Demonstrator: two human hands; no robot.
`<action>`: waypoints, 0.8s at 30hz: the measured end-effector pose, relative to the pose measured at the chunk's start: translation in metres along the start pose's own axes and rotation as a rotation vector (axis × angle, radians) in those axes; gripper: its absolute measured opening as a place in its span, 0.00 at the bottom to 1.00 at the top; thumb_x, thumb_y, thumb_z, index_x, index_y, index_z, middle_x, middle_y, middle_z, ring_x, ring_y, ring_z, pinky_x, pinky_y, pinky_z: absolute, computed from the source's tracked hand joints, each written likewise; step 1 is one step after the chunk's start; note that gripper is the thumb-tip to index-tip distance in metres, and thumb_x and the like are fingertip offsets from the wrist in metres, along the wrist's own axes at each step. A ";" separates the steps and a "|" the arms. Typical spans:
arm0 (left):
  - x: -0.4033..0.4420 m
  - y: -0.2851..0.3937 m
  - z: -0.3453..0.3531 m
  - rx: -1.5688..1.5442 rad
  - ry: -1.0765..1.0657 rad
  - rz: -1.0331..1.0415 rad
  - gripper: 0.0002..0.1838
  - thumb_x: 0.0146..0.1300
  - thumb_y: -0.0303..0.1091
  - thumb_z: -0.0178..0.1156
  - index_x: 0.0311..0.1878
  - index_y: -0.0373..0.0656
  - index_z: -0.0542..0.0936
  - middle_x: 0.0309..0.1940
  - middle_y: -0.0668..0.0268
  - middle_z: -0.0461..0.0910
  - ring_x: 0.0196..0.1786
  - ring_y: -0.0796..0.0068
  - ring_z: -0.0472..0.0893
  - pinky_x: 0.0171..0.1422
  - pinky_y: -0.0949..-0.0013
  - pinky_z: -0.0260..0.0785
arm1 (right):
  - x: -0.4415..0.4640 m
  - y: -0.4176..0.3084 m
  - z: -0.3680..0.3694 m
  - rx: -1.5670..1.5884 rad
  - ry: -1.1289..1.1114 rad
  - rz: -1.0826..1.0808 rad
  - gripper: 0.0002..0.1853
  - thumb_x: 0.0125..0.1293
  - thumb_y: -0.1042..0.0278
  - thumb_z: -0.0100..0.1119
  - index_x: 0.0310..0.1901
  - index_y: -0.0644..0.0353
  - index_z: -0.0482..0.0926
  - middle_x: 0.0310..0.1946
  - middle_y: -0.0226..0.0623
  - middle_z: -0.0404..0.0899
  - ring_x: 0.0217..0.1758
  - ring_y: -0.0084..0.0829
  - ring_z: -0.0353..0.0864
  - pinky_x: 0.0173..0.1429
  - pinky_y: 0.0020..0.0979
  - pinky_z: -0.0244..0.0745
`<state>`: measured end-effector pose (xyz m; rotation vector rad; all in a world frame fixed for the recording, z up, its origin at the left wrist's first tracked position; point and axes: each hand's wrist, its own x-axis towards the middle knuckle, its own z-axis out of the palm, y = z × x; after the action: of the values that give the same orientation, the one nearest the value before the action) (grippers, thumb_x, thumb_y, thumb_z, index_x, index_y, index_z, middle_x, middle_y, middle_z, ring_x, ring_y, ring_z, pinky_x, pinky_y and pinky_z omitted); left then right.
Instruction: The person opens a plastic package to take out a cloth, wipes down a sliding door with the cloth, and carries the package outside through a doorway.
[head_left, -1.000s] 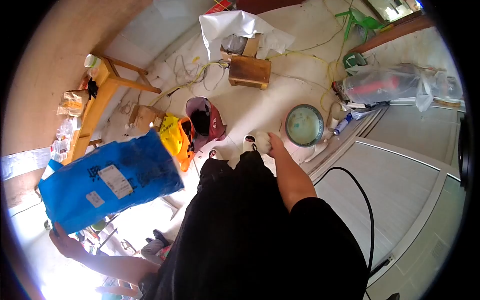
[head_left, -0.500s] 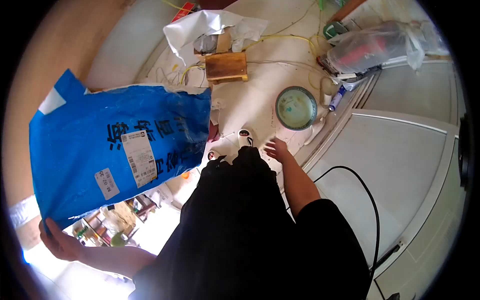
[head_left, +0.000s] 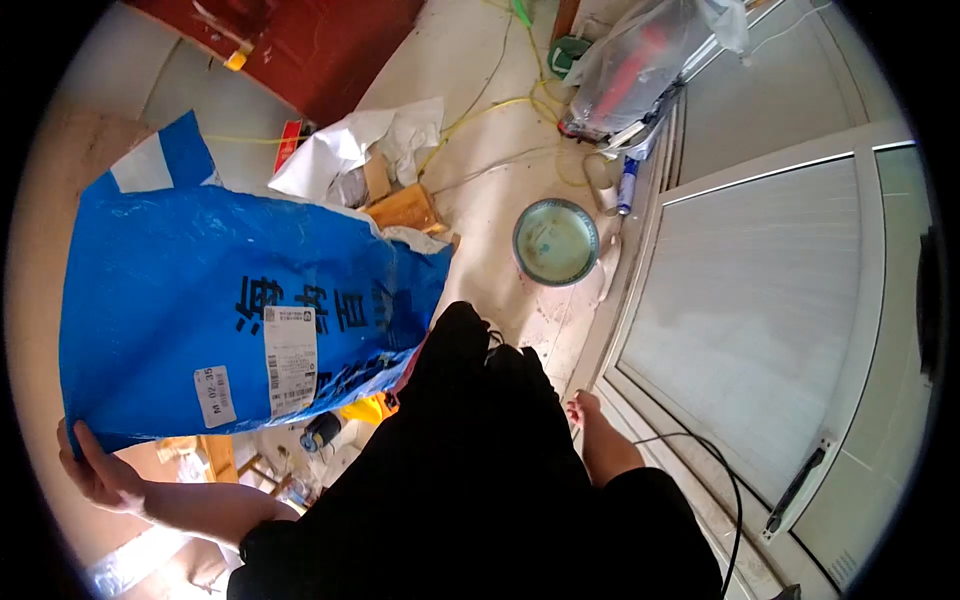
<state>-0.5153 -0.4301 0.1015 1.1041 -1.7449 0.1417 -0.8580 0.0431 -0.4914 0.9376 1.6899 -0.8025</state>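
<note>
My left hand [head_left: 103, 475] grips the near left corner of a large blue plastic mailing bag [head_left: 170, 290], thumb on top and fingers beneath. Black printed characters and two white labels [head_left: 291, 360] show on its upper face. The bag spreads out at my left, its far right end crumpled and dark-printed. Beside my right hip hangs my right hand [head_left: 581, 408], small in view, its fingers curled in with nothing seen in them. That hand is nearest the white door frame.
A wide round basin [head_left: 556, 243] stands on the floor ahead, beside a blue can [head_left: 627, 186]. Beyond the bag are a wooden stool [head_left: 405, 208], white sheeting [head_left: 335, 150] and a dark red panel [head_left: 330, 50]. Yellow cable [head_left: 490, 108] crosses the floor. A sliding door [head_left: 750, 310] lines the right.
My view has turned and moved forward. The basin is nearer, the stool is now partly behind the bag, and a red panel has appeared. My right hand has drawn back and its fingers have curled.
</note>
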 end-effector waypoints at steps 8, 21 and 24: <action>0.029 -0.005 0.132 -0.361 -0.334 0.271 0.13 0.61 0.23 0.49 0.50 0.32 0.72 0.46 0.49 0.74 0.42 0.65 0.74 0.49 0.63 0.65 | -0.117 -0.129 0.069 -0.324 0.025 -0.031 0.07 0.52 0.67 0.50 0.28 0.61 0.72 0.20 0.39 0.73 0.15 0.30 0.67 0.18 0.30 0.60; 0.096 -0.043 0.327 -1.641 -0.155 0.198 0.16 0.51 0.31 0.52 0.45 0.50 0.69 0.39 0.50 0.68 0.41 0.58 0.72 0.48 0.55 0.66 | -0.135 -0.235 0.095 -0.289 0.127 -0.076 0.09 0.57 0.62 0.50 0.30 0.59 0.73 0.20 0.37 0.75 0.19 0.29 0.72 0.22 0.29 0.67; 0.092 -0.057 0.354 -1.829 -0.249 0.227 0.24 0.46 0.28 0.53 0.52 0.45 0.71 0.47 0.41 0.70 0.49 0.51 0.72 0.53 0.46 0.64 | -0.126 -0.258 0.098 -0.310 0.179 -0.064 0.09 0.55 0.63 0.51 0.27 0.60 0.75 0.16 0.36 0.74 0.15 0.30 0.71 0.20 0.30 0.66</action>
<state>-0.7223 -0.7145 -0.0141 -0.4505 -1.3530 -1.2496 -1.0148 -0.1905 -0.3786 0.7603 1.9412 -0.4891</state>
